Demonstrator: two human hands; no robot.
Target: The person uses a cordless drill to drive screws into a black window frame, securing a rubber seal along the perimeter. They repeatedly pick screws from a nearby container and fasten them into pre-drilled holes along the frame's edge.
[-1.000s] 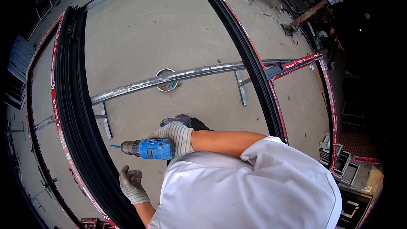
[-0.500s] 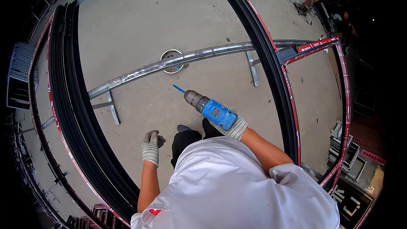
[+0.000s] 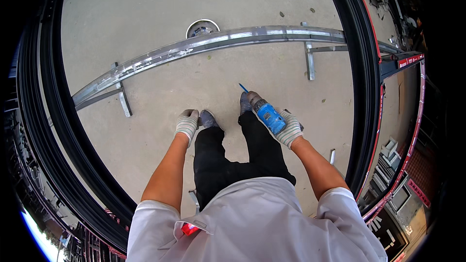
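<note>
A blue cordless drill (image 3: 271, 118) with a worn dark chuck is in my right hand (image 3: 292, 130), gloved in striped knit. From the chuck a thin blue bit (image 3: 242, 87) points forward and slightly left, touching nothing. My left hand (image 3: 187, 122), in a matching glove, hangs in front of my left thigh with its fingers curled in. Whatever those fingers may hold is hidden. Ahead of both hands a silvery metal rail (image 3: 208, 42) runs crosswise on short legs. Long black frame profiles stand on my left (image 3: 53, 68) and on my right (image 3: 365, 92).
Just beyond the rail, a round white-rimmed bowl (image 3: 188, 30) with small bits inside sits on the concrete floor. My shoes (image 3: 208, 120) are on this side of the rail. A frame with red-and-white tape (image 3: 418, 97) juts out at right, near stacked frame pieces (image 3: 395, 167).
The view has shifted, bringing my legs and both shoes into sight. My right hand has carried the drill to the right, and the bit points more forward. My left hand's fingers look more curled.
</note>
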